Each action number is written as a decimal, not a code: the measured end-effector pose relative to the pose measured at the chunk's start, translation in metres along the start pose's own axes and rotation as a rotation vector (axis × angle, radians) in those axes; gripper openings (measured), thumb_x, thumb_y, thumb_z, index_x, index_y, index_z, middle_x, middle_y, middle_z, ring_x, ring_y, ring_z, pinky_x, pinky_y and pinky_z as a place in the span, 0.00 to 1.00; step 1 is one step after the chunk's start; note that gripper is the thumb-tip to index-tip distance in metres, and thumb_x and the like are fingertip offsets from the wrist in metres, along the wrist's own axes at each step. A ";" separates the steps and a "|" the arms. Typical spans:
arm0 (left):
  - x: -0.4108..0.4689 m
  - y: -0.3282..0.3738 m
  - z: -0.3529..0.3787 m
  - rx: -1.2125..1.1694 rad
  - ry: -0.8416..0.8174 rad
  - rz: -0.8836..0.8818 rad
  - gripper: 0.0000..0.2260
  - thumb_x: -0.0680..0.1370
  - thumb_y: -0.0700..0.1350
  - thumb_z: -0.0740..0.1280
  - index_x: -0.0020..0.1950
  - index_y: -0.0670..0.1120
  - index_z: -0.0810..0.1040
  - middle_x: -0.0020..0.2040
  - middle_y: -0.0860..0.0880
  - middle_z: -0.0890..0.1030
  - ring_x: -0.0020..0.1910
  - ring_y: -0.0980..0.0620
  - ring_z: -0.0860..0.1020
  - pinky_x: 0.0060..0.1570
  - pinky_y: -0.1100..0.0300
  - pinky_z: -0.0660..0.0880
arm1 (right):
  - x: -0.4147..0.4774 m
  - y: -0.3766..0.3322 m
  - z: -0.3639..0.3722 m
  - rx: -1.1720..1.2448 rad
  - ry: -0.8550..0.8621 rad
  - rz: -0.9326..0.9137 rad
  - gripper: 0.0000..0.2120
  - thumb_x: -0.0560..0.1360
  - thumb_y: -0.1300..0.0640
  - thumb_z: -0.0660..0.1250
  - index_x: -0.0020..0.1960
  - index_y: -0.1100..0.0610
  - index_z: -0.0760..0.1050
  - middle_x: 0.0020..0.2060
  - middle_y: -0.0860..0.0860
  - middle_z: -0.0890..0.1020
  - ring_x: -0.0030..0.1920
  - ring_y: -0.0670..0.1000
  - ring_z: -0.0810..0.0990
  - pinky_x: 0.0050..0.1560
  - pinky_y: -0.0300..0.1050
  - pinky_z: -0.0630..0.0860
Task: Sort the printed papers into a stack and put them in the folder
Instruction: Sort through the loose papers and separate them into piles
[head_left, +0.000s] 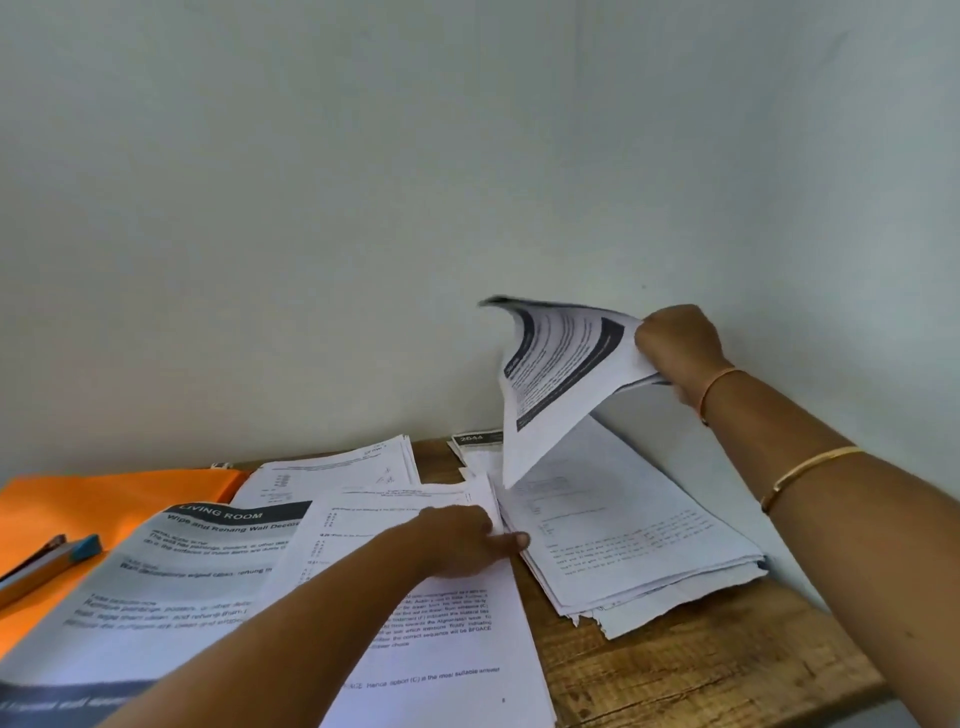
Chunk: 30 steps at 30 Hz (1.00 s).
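Two bare arms reach over the wooden table (675, 670). Nearest, the left hand (462, 540) lies knuckles-up on a printed sheet (441, 649) mid-table, thumb stretched toward the loose pile (634, 540) by the right edge (its other fingers are hidden, so I cannot tell whether they grip). At the left edge lies the orange folder (104, 499), with pens (78, 551) on it. Farthest, over the back right corner, the right hand (675, 343) is fisted round one corner of a raised sheet (561, 374), which curls above the pile.

Head-worn view, down over desk (675, 670)
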<state>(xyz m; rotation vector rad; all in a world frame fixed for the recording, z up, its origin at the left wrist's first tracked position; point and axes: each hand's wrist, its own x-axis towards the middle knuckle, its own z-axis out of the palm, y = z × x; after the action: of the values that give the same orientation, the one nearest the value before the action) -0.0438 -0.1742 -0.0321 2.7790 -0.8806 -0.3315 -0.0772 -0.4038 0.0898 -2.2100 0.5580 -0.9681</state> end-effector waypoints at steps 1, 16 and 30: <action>-0.002 0.001 -0.002 -0.124 0.022 0.013 0.32 0.77 0.66 0.49 0.61 0.41 0.75 0.59 0.42 0.78 0.58 0.44 0.76 0.57 0.54 0.70 | 0.001 -0.003 -0.006 0.099 0.017 0.042 0.16 0.73 0.71 0.57 0.28 0.61 0.61 0.28 0.56 0.68 0.30 0.53 0.67 0.28 0.39 0.63; -0.032 -0.041 -0.061 -1.431 0.572 -0.084 0.12 0.76 0.33 0.64 0.59 0.40 0.72 0.58 0.40 0.78 0.51 0.41 0.77 0.51 0.47 0.77 | -0.068 -0.009 0.034 0.558 -0.338 0.090 0.08 0.78 0.65 0.62 0.53 0.56 0.75 0.49 0.56 0.81 0.44 0.54 0.79 0.46 0.47 0.76; -0.060 -0.066 -0.046 -0.711 0.971 0.080 0.13 0.80 0.38 0.60 0.60 0.51 0.60 0.53 0.52 0.73 0.49 0.49 0.76 0.46 0.55 0.77 | -0.101 -0.041 0.081 0.715 -0.328 -0.097 0.10 0.78 0.63 0.62 0.57 0.52 0.73 0.47 0.46 0.80 0.47 0.45 0.79 0.44 0.37 0.75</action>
<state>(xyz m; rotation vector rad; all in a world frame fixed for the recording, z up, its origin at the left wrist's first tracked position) -0.0435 -0.0798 0.0032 1.8566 -0.4670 0.5744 -0.0752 -0.2832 0.0283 -1.6926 -0.0563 -0.6825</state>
